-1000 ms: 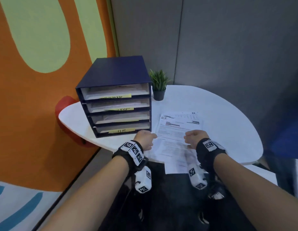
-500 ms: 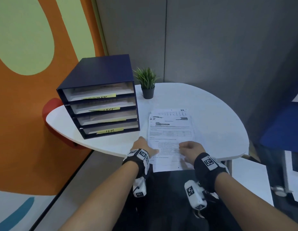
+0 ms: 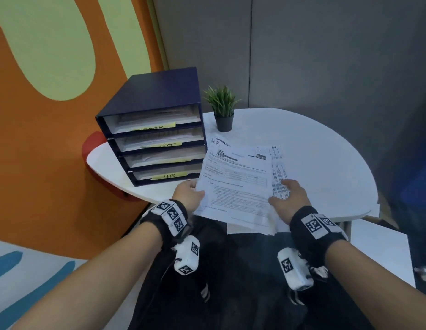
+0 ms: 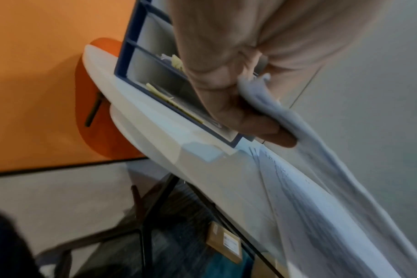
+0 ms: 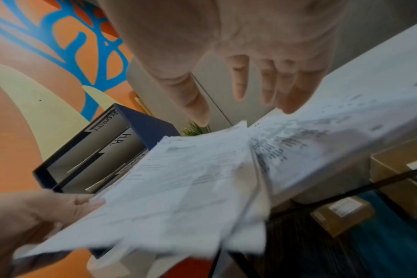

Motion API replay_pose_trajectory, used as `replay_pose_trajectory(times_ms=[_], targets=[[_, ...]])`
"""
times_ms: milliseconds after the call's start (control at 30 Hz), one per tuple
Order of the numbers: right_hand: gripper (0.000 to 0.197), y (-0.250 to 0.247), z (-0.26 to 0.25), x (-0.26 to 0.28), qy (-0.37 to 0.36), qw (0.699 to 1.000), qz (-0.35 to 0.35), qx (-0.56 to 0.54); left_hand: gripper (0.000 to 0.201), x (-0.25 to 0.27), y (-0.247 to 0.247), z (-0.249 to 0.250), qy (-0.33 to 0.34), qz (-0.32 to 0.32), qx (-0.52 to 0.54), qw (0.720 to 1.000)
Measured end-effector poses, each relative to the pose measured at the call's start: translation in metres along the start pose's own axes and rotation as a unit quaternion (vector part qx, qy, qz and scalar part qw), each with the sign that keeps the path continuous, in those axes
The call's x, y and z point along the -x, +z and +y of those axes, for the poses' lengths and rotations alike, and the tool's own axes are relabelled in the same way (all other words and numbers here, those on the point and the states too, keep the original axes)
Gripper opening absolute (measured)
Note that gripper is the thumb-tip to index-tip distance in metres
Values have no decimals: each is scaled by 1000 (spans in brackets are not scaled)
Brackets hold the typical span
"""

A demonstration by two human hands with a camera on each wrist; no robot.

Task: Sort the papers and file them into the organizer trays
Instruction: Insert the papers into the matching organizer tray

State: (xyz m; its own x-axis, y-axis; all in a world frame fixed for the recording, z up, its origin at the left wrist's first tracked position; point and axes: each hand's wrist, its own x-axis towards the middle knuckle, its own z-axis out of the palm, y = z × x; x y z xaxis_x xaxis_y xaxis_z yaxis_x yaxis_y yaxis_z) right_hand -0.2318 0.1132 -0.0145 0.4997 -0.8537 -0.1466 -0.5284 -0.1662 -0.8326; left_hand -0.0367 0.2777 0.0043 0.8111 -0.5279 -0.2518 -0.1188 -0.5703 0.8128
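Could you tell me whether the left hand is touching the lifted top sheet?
Touching: the left wrist view shows the left hand pinching the top sheet at its edge.

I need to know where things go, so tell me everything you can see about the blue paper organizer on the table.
The organizer is a dark blue box, seemingly of board, standing upright at the left end of the white table, its open front toward the person. It has four stacked trays, each holding pale papers and carrying a yellow sticky label; the bottom one reads HR, the top looks like ADMIN, and the middle two are unreadable. A small potted plant stands beside it. Neither hand touches it.
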Motion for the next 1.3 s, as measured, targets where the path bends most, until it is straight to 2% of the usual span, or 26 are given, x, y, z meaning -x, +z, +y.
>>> replay_pose_trajectory(times_ms=[33, 100, 200, 300, 433, 533, 633, 900, 1000, 1067, 1167, 1300], targets=[[66, 2, 2, 1, 16, 1000, 4, 2, 8, 5, -6, -6, -3, -7, 8, 1000], [70, 8, 3, 3, 58, 997, -43, -37, 11, 11, -16, -21, -19, -27, 4, 999], [42, 19, -1, 9, 94, 978, -118, -144, 17, 18, -23, -45, -51, -71, 12, 996], [27, 22, -9, 15, 70, 978, -97, -172, 27, 20, -25, -59, -69, -82, 34, 994], [24, 20, -17, 23, 65, 968, -88, -227, 48, 33, -29, -68, -79, -112, 91, 986], [24, 16, -15, 19, 89, 965, -69, -238, 33, 43, -23, -68, -97, -147, 172, 969], [28, 9, -14, 14, 113, 963, -64, -235, 20, 42, -11, -58, -106, -148, 181, 967], [30, 0, -14, 3, 156, 955, -35, -250, 22, 23, 13, -27, -103, -107, 157, 976], [21, 0, -14, 7, 169, 948, -63, -263, 20, 24, 9, -23, -101, -97, 163, 977], [16, 2, -14, 12, 161, 957, -98, -220, 19, 26, 2, -27, -107, -98, 172, 974], [23, 11, -14, 22, 107, 970, -136, -168, 25, 39, -16, -39, -128, -107, 175, 970], [31, 30, -25, 43, 61, 968, -183, -158, 26, 56, -46, -59, -160, -104, 180, 965]])
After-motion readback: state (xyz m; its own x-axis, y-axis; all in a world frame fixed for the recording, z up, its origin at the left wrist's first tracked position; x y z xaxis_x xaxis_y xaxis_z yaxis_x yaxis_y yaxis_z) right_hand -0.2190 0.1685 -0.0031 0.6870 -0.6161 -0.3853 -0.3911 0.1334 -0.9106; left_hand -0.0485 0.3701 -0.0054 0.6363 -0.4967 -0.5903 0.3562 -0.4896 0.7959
